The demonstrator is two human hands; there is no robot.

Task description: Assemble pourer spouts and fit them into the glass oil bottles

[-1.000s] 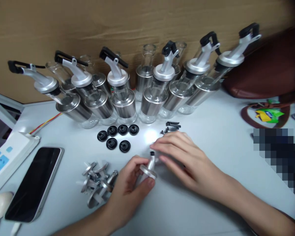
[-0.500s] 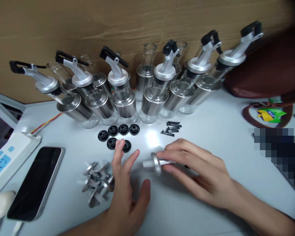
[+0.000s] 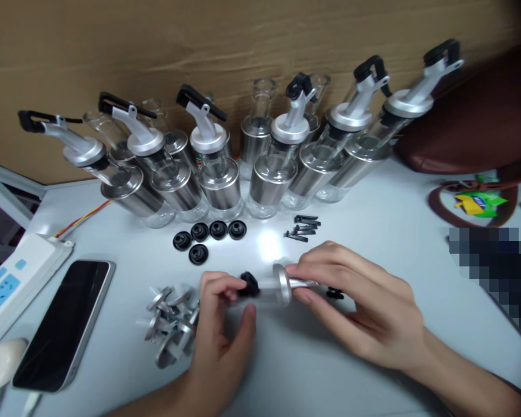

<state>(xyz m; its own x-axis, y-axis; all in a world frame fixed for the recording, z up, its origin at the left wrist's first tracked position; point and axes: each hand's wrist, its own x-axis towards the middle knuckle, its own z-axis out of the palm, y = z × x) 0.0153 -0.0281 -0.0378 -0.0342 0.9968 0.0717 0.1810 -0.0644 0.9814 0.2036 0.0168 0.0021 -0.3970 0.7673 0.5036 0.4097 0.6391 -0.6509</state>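
Observation:
My right hand (image 3: 351, 301) grips a silver metal pourer spout (image 3: 282, 285), held sideways just above the white table (image 3: 373, 231). My left hand (image 3: 223, 324) pinches a black rubber gasket (image 3: 248, 284) against the spout's short end. A black cap piece (image 3: 335, 293) shows at the spout's other end, by my right fingers. Several more black gaskets (image 3: 208, 234) lie just beyond my hands. A heap of silver spouts (image 3: 169, 324) rests left of my left hand. Small black clips (image 3: 304, 227) lie further back.
A row of glass and steel oil bottles (image 3: 264, 174), most with spouts fitted, lines the cardboard wall. A black phone (image 3: 63, 321) and a white power strip (image 3: 13, 278) lie at left. A brown bag (image 3: 469, 116) and a green packet (image 3: 477, 202) sit at right.
My left hand let go of the spout, reached to the gaskets, took one and brought it to the spout's end. My right hand took over the spout and turned it sideways.

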